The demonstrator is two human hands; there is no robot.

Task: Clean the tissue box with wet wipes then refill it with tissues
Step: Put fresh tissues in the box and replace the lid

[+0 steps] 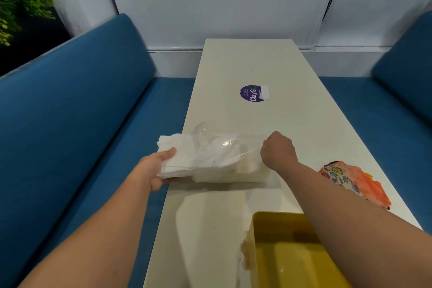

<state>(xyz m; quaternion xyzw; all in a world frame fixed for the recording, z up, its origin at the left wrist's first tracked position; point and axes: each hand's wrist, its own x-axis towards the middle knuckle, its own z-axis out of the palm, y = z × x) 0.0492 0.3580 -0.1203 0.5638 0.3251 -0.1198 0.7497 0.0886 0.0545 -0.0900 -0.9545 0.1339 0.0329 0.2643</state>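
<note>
Long white table [292, 124] first — the yellow tissue box [287, 257] sits open at its near right edge. Over the near left edge hangs the tissue stack [182, 159], soft, light and floppy, half out of a slippery clear wrapper [224, 145]. Left hand [154, 170] grips the stack's bare end, thumb on top — the place to hold. Right hand [278, 151], fingers curled, seems to pinch the film.
</note>
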